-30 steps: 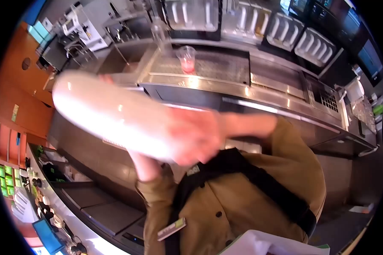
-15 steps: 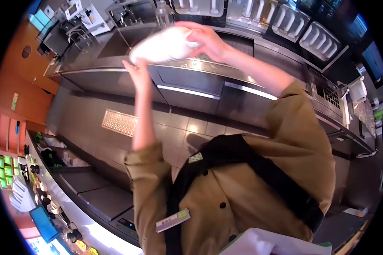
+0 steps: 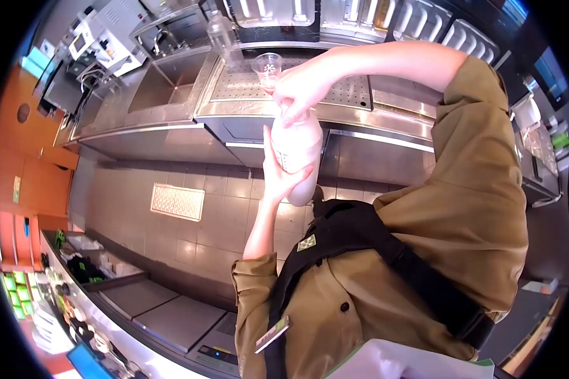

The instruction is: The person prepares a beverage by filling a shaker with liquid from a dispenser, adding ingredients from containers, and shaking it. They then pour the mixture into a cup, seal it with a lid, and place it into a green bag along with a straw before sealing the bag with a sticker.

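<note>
shaker (image 3: pixel 299 138) held: right hand (image 3: pixel 300 91) closed over top, left hand (image 3: pixel 275 169) wrapped round side | risk: spill onto floor (image 3: pixel 171 164) if top is loosened

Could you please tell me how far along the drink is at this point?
Done: pink liquid sits in the cup on the perforated counter. In hand: the white shaker, right hand on top, left hand beneath. Left, probably: pouring it into the cup.

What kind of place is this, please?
Likely a drink shop's preparation bar: a steel counter with a perforated drain tray, a clear cup of pink drink on it, a sink, and a white shaker in left hand and right hand.
</note>
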Demonstrator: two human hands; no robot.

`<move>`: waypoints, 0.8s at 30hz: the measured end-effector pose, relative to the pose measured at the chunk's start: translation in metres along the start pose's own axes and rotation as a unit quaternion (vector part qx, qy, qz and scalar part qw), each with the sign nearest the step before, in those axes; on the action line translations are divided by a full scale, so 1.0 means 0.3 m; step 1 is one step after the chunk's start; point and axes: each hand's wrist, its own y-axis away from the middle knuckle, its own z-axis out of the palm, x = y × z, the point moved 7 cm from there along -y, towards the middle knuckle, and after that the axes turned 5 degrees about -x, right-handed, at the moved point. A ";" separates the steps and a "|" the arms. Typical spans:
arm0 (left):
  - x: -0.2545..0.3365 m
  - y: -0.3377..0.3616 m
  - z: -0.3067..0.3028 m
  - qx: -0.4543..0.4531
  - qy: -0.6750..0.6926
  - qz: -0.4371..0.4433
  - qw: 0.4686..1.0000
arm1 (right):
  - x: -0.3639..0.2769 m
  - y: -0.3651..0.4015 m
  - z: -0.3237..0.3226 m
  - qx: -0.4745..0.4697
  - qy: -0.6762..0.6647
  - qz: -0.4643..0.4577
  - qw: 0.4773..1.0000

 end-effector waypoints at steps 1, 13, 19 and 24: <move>-0.019 -0.015 0.001 -0.022 0.023 -0.026 0.999 | 0.007 -0.007 0.001 -0.007 0.048 -0.039 0.998; -0.099 -0.401 -0.184 -0.193 0.079 -0.132 0.969 | 0.327 0.240 -0.218 0.314 0.115 -0.159 0.929; -0.236 -0.467 -0.372 -0.062 0.125 -0.187 0.972 | 1.007 -0.040 0.201 0.647 -0.217 0.125 0.720; -0.385 -0.507 -0.521 -0.034 0.139 -0.241 0.960 | 1.155 -0.289 0.489 0.657 -0.144 0.308 0.673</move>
